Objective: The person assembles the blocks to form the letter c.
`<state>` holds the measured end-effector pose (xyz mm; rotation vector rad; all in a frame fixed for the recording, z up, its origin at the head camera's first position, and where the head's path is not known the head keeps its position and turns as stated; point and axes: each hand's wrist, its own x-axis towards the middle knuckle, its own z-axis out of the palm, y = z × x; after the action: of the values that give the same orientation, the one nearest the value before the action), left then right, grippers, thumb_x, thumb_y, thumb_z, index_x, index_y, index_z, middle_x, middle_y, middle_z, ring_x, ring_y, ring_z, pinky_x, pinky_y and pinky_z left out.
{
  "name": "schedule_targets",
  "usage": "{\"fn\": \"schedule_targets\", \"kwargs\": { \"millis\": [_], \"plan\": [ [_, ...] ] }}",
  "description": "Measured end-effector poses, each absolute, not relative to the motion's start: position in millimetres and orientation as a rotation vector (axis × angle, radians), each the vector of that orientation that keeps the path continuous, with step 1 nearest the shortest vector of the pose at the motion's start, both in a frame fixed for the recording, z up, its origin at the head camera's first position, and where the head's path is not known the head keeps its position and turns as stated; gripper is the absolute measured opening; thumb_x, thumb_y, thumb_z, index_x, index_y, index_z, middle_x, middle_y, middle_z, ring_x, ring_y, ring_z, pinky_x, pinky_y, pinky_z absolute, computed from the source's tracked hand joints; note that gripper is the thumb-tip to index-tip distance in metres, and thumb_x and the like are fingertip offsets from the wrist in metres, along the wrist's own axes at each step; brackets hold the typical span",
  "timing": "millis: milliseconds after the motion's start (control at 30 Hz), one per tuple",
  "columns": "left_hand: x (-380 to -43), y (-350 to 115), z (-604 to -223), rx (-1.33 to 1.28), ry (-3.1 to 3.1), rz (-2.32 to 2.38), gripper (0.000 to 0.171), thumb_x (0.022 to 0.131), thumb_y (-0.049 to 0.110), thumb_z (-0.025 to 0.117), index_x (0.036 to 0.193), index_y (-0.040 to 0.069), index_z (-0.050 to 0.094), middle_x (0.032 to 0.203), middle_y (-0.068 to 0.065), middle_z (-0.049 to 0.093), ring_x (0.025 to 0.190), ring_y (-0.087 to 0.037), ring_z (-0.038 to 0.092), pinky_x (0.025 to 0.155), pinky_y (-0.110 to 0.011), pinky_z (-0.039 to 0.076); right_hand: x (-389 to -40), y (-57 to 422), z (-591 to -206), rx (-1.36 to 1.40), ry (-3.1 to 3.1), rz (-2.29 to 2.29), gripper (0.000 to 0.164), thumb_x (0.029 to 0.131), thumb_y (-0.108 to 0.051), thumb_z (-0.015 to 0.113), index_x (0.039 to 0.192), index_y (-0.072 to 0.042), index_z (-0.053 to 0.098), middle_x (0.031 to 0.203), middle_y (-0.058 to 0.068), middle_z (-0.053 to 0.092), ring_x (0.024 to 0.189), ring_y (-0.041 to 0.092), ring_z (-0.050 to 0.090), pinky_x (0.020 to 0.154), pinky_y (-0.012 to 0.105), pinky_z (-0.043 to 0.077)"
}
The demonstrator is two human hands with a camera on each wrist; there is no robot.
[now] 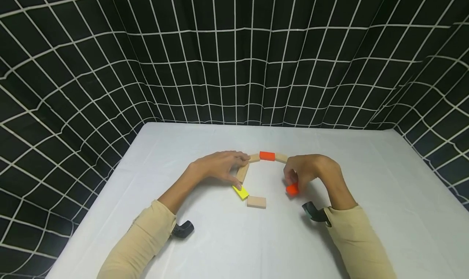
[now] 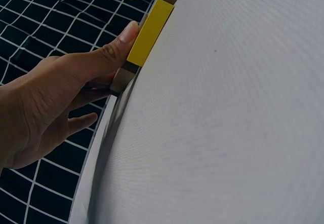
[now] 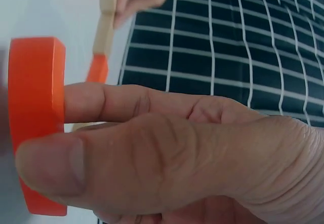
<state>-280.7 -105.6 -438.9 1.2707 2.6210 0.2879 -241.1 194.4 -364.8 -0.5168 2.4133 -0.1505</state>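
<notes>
My right hand (image 1: 309,169) pinches a red-orange block (image 1: 292,190) between thumb and fingers; in the right wrist view the thumb presses across this block (image 3: 35,92). To the left, my left hand (image 1: 223,165) spreads beside a curved row of blocks. Its thumb touches a yellow block (image 1: 241,192), also visible as the yellow block (image 2: 151,34) in the left wrist view. Its fingertips lie by a plain wooden block (image 1: 254,158) at the far end. Between these sits another plain block (image 1: 242,173), partly hidden by the hand.
A red-orange block (image 1: 267,156) and a plain block (image 1: 281,157) continue the row at the back. One plain wooden block (image 1: 256,202) lies at its near end. All stand on a white-covered table (image 1: 205,250), with a black grid-patterned curtain (image 1: 242,47) around it.
</notes>
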Motion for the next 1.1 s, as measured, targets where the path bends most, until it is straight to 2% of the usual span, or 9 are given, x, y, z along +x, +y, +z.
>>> {"fn": "schedule_targets", "kwargs": {
  "millis": [400, 733, 1100],
  "plan": [
    [-281, -104, -437, 1.258, 2.621, 0.291, 0.088, 0.083, 0.058, 0.082, 0.151, 0.010, 0.055, 0.165, -0.001, 0.047, 0.156, -0.023, 0.041, 0.131, -0.042, 0.034, -232, 155, -369, -0.716, 2.322, -0.033, 0.029, 0.073, -0.001, 0.085, 0.081, -0.022, 0.066, 0.086, -0.005, 0.060, 0.085, 0.013, 0.055, 0.072, 0.026, 0.047],
    [-281, -105, -438, 1.261, 2.624, 0.278, 0.085, 0.085, 0.058, 0.081, 0.151, 0.010, 0.056, 0.165, -0.001, 0.047, 0.156, -0.023, 0.041, 0.130, -0.042, 0.036, -228, 136, -381, -0.703, 2.292, 0.045, 0.032, 0.072, 0.000, 0.086, 0.081, -0.023, 0.065, 0.087, -0.005, 0.062, 0.086, 0.015, 0.057, 0.074, 0.032, 0.049],
    [-281, -105, -440, 1.251, 2.650, 0.277, 0.086, 0.083, 0.060, 0.081, 0.150, 0.013, 0.057, 0.164, 0.001, 0.048, 0.155, -0.021, 0.043, 0.129, -0.042, 0.037, -229, 131, -384, -0.711, 2.284, 0.067, 0.031, 0.073, -0.005, 0.088, 0.084, -0.021, 0.063, 0.086, -0.005, 0.062, 0.086, 0.014, 0.057, 0.078, 0.033, 0.050]
  ]
}}
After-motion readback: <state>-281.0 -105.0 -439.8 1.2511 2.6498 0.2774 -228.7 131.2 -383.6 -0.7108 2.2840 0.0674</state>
